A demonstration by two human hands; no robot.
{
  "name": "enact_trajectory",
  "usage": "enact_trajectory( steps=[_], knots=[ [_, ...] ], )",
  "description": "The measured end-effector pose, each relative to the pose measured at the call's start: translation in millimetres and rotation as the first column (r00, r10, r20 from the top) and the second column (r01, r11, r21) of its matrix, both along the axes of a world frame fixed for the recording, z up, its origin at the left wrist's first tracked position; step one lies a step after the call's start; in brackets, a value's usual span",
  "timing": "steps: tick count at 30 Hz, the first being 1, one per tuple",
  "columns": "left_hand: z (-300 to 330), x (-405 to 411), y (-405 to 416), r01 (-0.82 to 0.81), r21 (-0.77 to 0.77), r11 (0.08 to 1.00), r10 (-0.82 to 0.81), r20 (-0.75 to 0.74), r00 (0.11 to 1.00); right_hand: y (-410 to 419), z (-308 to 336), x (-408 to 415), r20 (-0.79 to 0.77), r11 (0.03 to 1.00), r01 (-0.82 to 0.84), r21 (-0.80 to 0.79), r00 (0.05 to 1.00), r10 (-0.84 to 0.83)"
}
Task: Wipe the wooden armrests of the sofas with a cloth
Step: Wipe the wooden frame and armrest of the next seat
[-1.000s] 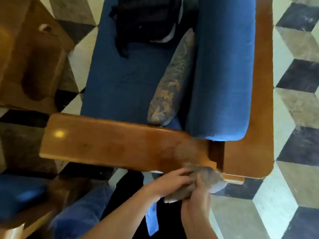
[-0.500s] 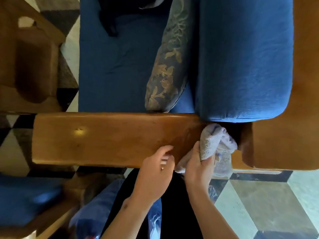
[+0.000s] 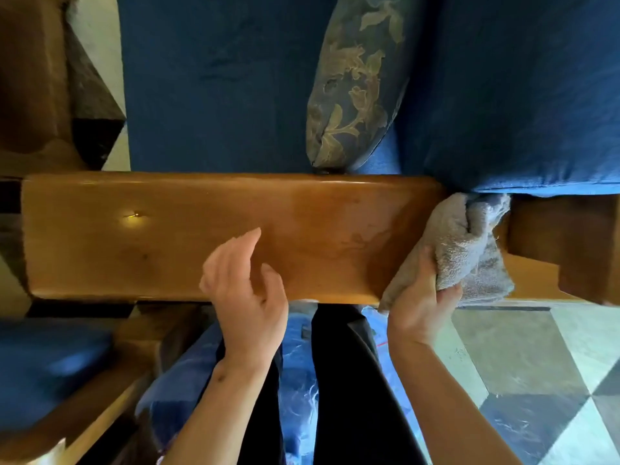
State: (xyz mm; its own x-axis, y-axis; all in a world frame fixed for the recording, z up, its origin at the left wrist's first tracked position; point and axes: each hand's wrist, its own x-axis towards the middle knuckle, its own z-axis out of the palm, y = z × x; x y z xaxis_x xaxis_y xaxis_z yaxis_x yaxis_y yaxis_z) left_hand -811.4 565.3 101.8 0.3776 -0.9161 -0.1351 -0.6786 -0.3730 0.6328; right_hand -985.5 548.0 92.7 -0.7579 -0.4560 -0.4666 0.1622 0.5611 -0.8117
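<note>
Right hand (image 3: 421, 297) has the grey cloth (image 3: 469, 250) bunched up tight, fingers and thumb curled round it, and the cloth sits at the back end of the wooden armrest (image 3: 201, 236), wedged into the corner where the arm meets the blue back cushion (image 3: 520, 95) and the sofa's wooden back frame (image 3: 563, 243). The cloth touches the end of the armrest; whether it presses on the frame as well is hard to tell, since the folds hide the join. Left hand (image 3: 246, 293) hangs over the near edge of the armrest with nothing in it, fingers loose and half bent, fingertips over the wood around its middle. A bright spot of light glints on the polished top toward the front end. Behind the armrest lies the blue seat cushion (image 3: 208, 88), with a patterned pillow (image 3: 355, 82) standing on edge against the back cushion. Patterned floor tiles (image 3: 536, 380) show at lower right.
</note>
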Motion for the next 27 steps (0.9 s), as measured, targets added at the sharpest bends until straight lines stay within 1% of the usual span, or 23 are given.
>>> enact_trajectory(
  steps=[3, 5, 7, 9, 11, 14, 17, 21, 24, 25, 27],
  knots=[
    [-10.9, 25.9, 4.5, 0.046, 0.056, 0.997, -0.054, 0.164, 0.985, -3.2, -2.0, 10.7, -0.051, 1.000, -0.001, -0.008, 0.999, 0.000],
    [-15.0, 40.0, 9.2, 0.053, 0.078, 0.996, -0.068, 0.214, 0.974, -3.1, -4.1, 19.0, -0.091, 0.999, -0.032, 0.009, 0.995, 0.033],
    [-16.7, 53.0, 13.7, 0.046, 0.088, 0.995, -0.063, 0.202, 0.977, 0.6, -8.9, 30.7, -0.142, 0.996, -0.085, 0.017, 0.986, 0.087],
    [-16.3, 58.0, 13.4, 0.037, 0.080, 0.996, -0.049, 0.158, 0.986, 3.0, -12.1, 37.8, -0.171, 0.993, -0.121, 0.002, 0.978, 0.120],
    [-15.2, 68.4, 13.9, 0.015, 0.070, 0.997, -0.024, 0.124, 0.992, 6.1, -16.5, 51.7, -0.174, 0.988, -0.150, -0.018, 0.974, 0.145],
    [-13.7, 80.7, 12.6, -0.021, 0.050, 0.999, 0.016, 0.103, 0.995, 8.1, -20.7, 74.0, -0.167, 0.969, -0.247, -0.008, 0.956, 0.242],
    [-14.5, 93.8, 13.3, -0.021, 0.038, 0.999, 0.018, 0.077, 0.997, 6.2, -22.3, 107.3, -0.216, 0.946, -0.323, 0.016, 0.923, 0.319],
    [-17.1, 109.4, 16.4, -0.017, 0.024, 1.000, 0.016, 0.059, 0.998, 3.1, -18.7, 146.7, -0.240, 0.913, -0.408, 0.024, 0.884, 0.401],
    [-17.5, 116.7, 18.8, 0.000, 0.011, 1.000, 0.000, 0.041, 0.999, 2.6, -18.7, 161.3, -0.335, 0.878, -0.477, 0.046, 0.821, 0.463],
    [-16.9, 116.6, 19.0, 0.019, 0.009, 1.000, -0.020, 0.037, 0.999, 3.5, -19.9, 162.0, -0.385, 0.856, -0.512, 0.065, 0.779, 0.495],
    [-14.0, 114.3, 17.8, 0.060, 0.012, 0.998, -0.060, 0.025, 0.998, 5.7, -24.0, 159.4, -0.466, 0.776, -0.621, 0.111, 0.657, 0.592]
  ],
)
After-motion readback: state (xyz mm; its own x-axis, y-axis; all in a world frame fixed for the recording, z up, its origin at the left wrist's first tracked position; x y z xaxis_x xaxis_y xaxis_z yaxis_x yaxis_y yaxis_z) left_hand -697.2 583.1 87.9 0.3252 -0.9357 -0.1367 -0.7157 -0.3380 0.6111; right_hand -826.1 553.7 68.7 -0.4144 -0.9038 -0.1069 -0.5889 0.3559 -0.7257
